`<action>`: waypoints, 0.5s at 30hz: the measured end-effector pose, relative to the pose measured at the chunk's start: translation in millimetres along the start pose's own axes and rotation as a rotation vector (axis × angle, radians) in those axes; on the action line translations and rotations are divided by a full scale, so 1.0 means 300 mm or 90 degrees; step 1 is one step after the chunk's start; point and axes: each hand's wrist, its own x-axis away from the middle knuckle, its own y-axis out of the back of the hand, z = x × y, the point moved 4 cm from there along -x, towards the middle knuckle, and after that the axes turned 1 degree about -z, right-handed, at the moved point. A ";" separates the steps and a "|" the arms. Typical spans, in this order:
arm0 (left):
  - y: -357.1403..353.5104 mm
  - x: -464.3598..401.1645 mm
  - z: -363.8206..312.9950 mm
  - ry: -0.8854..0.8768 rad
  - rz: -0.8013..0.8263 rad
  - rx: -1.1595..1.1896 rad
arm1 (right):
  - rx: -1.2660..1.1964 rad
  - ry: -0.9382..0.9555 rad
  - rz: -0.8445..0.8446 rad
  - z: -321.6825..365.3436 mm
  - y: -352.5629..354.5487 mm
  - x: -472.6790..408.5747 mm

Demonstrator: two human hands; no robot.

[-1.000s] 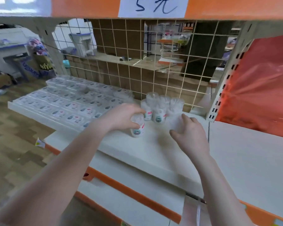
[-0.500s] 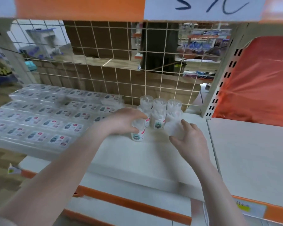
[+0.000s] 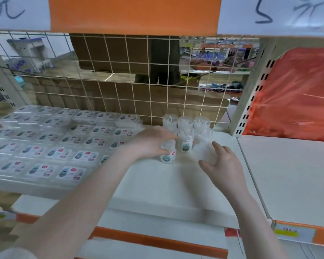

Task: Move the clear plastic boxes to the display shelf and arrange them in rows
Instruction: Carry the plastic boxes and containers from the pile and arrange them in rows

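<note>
**Clear plastic boxes: one going into the cluster**

Clear plastic boxes (image 3: 185, 131) stand bunched at the back of the display shelf (image 3: 166, 184), against the wire grid (image 3: 120, 90). The left hand (image 3: 150, 143) grips one labelled box (image 3: 167, 154) just in front of them; the right hand (image 3: 223, 165) curls round something pale and blurred, and I cannot tell what. A careless nudge could topple the tall neighbours. Labels are too blurred to read; a handwritten "5" sign (image 3: 275, 14) hangs overhead

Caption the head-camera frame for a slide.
Left hand grips a clear cotton-swab tub on the white shelf; right hand holds a blurred tub.
</note>
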 end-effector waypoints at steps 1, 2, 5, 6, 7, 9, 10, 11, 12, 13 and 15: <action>-0.002 -0.006 0.002 -0.006 -0.002 -0.006 | -0.001 -0.001 -0.001 0.000 0.001 0.001; -0.005 -0.010 0.004 -0.012 -0.002 -0.012 | -0.001 -0.002 -0.002 -0.001 0.002 0.002; -0.020 -0.024 0.010 -0.021 0.000 -0.020 | 0.002 -0.003 -0.001 -0.008 0.003 0.005; -0.026 -0.028 0.012 -0.023 0.000 -0.021 | 0.003 -0.002 -0.001 -0.010 0.003 0.006; -0.030 -0.031 0.013 -0.024 0.001 -0.024 | 0.003 0.001 -0.002 -0.012 0.004 0.006; -0.034 -0.034 0.012 -0.022 0.003 -0.036 | 0.003 0.006 -0.003 -0.017 0.004 0.005; -0.035 -0.034 0.011 -0.020 0.003 -0.042 | 0.005 0.009 -0.002 -0.020 0.005 0.004; -0.035 -0.035 0.008 -0.021 0.002 -0.049 | 0.005 0.012 -0.001 -0.025 0.006 0.003; -0.035 -0.035 0.005 -0.022 0.002 -0.057 | 0.004 0.014 0.001 -0.029 0.007 0.002; -0.034 -0.035 0.002 -0.021 0.002 -0.063 | 0.002 0.016 0.003 -0.033 0.009 0.001; -0.034 -0.035 -0.005 -0.013 0.003 -0.076 | -0.001 0.021 0.009 -0.042 0.013 -0.001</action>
